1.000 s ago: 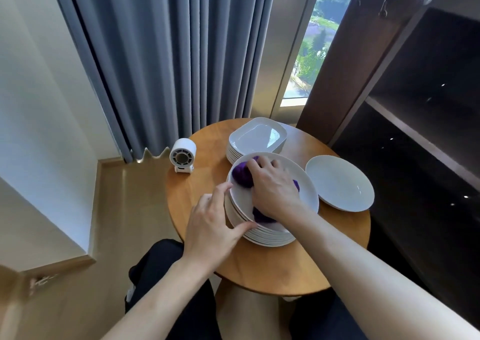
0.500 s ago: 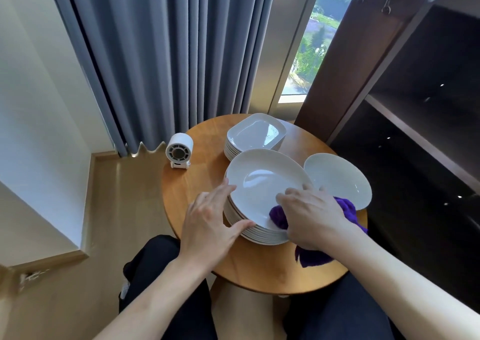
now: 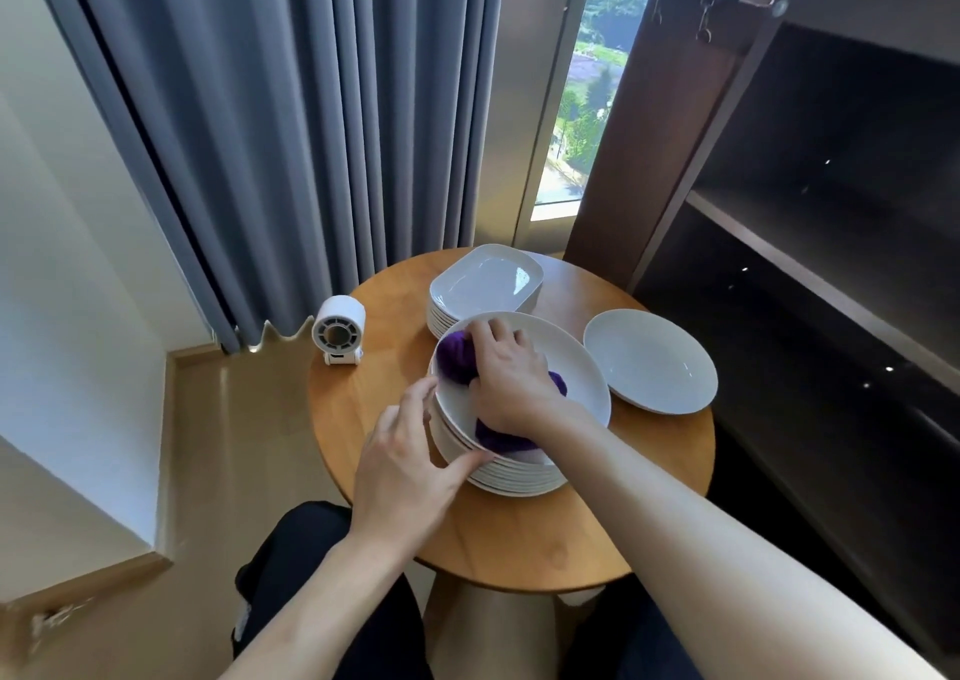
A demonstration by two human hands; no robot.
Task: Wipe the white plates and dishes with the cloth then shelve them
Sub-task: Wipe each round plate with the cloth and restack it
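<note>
At the left edge of the table (image 3: 519,549), a white fan (image 3: 338,334). Mid-table, left hand (image 3: 402,466) with fingers spread, thumb and forefinger tips against the rim of the plate stack (image 3: 519,479). Purple cloth (image 3: 457,362) pressed onto its top under the right hand (image 3: 511,383), fingers curled round it. At the table's right, a single plate (image 3: 649,362).

Front: I am seeing bare wood along the round wooden table's (image 3: 519,544) near edge.
Left: a small white round fan (image 3: 338,331) is standing apart from the tall stack of round white plates (image 3: 576,367).
Middle: my left hand (image 3: 405,471), right hand (image 3: 511,378) and purple cloth (image 3: 457,362) are occupying that stack; square white dishes (image 3: 485,284) are crowding behind.
Right: a shallow white plate (image 3: 649,362) is lying close; dark wooden shelves (image 3: 810,277) are standing open beyond.
</note>
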